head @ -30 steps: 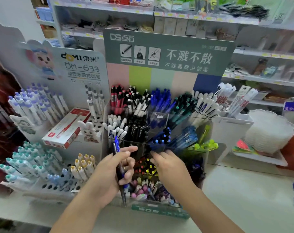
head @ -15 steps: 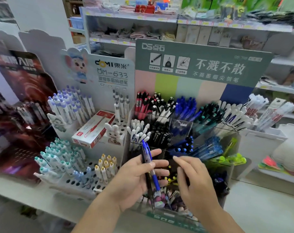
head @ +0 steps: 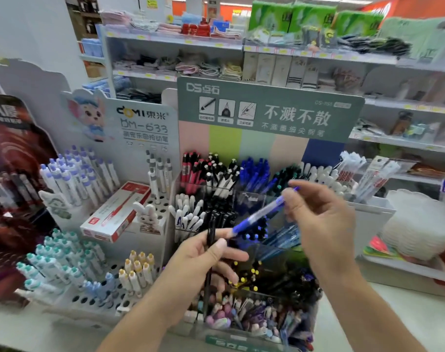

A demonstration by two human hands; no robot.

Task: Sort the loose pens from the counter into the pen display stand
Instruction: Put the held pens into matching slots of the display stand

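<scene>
— Two pens in play: my right hand (head: 320,224) pinches a blue pen (head: 257,217) near its top end, slanted down to the left, while my left hand (head: 206,260) grips a black pen (head: 209,252) upright between thumb and fingers.

— Where are they relative to the stand?

— Both are held in front of the clear stand (head: 241,323), over its middle tiers. The blue pen's lower tip sits just beside my left thumb; I cannot tell whether they touch.

— And the surface?

— White counter (head: 384,323), bare to the right of the stand. On the left stands a white rack (head: 94,298) with teal, yellow and purple-capped pens, a red-and-white box (head: 114,212) lying on it.

— The room?

— Shop shelves (head: 170,39) behind, stocked with folded cloths and green packs. A grey-green sign (head: 267,107) tops the stand. A stack of white plates or lids (head: 417,224) sits at the right; it is too blurred to tell which.
</scene>
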